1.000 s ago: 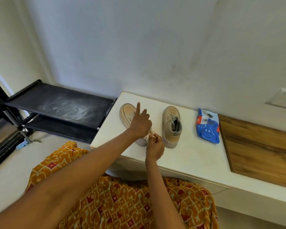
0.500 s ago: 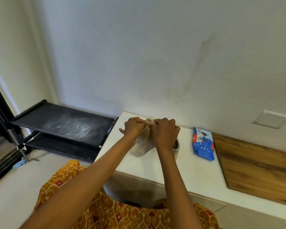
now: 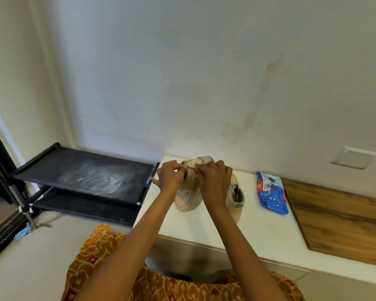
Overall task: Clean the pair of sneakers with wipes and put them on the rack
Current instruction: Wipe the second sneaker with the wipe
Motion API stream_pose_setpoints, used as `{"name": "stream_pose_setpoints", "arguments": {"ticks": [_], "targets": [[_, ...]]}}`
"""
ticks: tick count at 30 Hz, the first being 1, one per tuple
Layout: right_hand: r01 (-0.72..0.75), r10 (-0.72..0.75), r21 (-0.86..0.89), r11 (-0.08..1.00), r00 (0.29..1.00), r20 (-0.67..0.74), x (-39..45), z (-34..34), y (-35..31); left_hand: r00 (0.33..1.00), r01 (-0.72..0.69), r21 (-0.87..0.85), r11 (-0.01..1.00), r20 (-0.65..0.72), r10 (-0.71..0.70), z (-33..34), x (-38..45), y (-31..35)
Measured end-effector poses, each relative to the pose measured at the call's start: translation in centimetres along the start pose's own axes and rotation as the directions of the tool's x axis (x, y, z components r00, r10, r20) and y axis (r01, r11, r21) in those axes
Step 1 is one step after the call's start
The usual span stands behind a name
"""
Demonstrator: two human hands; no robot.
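A: Sneakers first, from the head view, centre of frame: where does each one sit?

B: The left sneaker (image 3: 188, 196) is tipped up on the white bench (image 3: 258, 231), sole toward the camera. The right sneaker (image 3: 236, 198) stands flat just beside it, partly behind the wrist.

A: And the hands?

B: The left hand (image 3: 169, 179) curls round the raised shoe's left edge. The right hand (image 3: 214, 181) pinches a pale wipe (image 3: 192, 165) against its upper end.

A: Progress?

B: Early, by the look of it: one shoe is mid-wipe and the other appears untouched. The blue wipes pack (image 3: 271, 195) lies at right of centre. The black shoe rack (image 3: 83, 172), left of centre, holds no sneakers, so both placements remain.
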State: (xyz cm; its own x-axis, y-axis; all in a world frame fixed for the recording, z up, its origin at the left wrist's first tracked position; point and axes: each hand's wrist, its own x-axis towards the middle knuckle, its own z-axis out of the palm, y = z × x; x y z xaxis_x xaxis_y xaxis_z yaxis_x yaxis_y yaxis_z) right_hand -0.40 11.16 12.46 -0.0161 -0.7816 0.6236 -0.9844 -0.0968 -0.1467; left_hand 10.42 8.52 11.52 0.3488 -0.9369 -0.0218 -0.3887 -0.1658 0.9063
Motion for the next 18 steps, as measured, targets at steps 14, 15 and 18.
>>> {"name": "stream_pose_setpoints", "arguments": {"ticks": [14, 15, 18], "targets": [[-0.058, 0.057, 0.13, 0.99, 0.998, 0.009, -0.2, 0.3, 1.2, 0.999, -0.024, -0.02, 1.0, 0.028, 0.024, 1.5, -2.4, 0.3], [-0.043, 0.041, 0.134, 0.99, 0.999, 0.014, -0.3, 0.3, 1.9, 0.999, -0.023, -0.021, 1.0, 0.035, 0.024, 1.7, -2.5, 0.2], [-0.05, 0.045, 0.118, 0.992, 0.998, 0.041, 0.0, 0.1, 2.6, 0.999, -0.024, -0.032, 0.999, 0.044, 0.026, 2.2, -2.8, 0.3]]}}
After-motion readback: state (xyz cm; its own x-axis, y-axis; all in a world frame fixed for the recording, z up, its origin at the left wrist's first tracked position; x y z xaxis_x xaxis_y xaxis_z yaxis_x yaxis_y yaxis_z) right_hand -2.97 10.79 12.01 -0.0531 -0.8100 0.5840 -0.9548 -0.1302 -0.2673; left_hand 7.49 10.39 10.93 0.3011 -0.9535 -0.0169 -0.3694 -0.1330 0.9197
